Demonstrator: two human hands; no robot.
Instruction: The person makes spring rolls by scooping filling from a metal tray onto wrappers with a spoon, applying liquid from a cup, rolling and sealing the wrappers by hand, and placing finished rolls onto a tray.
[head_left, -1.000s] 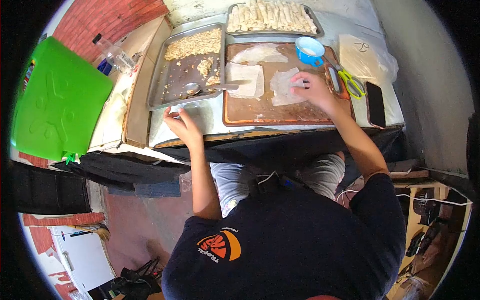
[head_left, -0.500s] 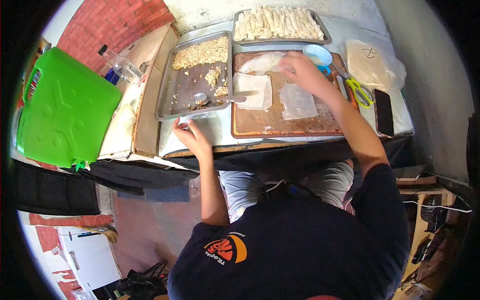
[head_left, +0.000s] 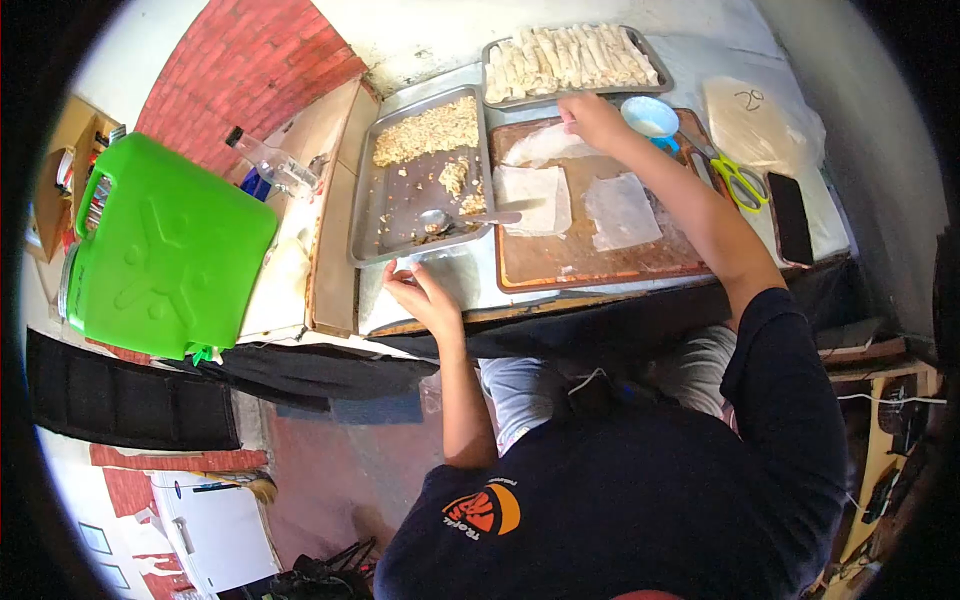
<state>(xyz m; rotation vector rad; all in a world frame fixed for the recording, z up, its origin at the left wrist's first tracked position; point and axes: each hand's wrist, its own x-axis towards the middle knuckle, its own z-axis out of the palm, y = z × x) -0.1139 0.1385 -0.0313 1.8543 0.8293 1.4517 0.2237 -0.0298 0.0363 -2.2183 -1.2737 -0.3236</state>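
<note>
My right hand (head_left: pixel 590 118) is over the back of the brown board (head_left: pixel 520 270), beside a thin translucent wrapper (head_left: pixel 545 146); its fingers are pinched together, and what they hold, if anything, is too small to tell. Near the front edge of the filling tray (head_left: pixel 405 203), my left hand (head_left: pixel 425 298) hovers with fingers apart and nothing in it. A stack of square wrappers (head_left: pixel 532 200) and a single wrapper (head_left: pixel 622 212) lie on the board. A spoon (head_left: pixel 470 218) rests across the tray's rim, its handle over the stack. Chopped filling (head_left: pixel 428 132) covers the tray's back part.
A tray of rolls (head_left: pixel 575 62) stands at the back. Right of my right arm are a blue cup (head_left: pixel 650 118), green scissors (head_left: pixel 740 183), a phone (head_left: pixel 791 220) and a plastic bag (head_left: pixel 757 125). At left stand a green jug (head_left: pixel 170 250) and a glass bottle (head_left: pixel 275 165).
My right hand has moved back and left, from near the blue cup towards the roll tray. The whole view has shifted slightly. My left hand keeps its place by the filling tray.
</note>
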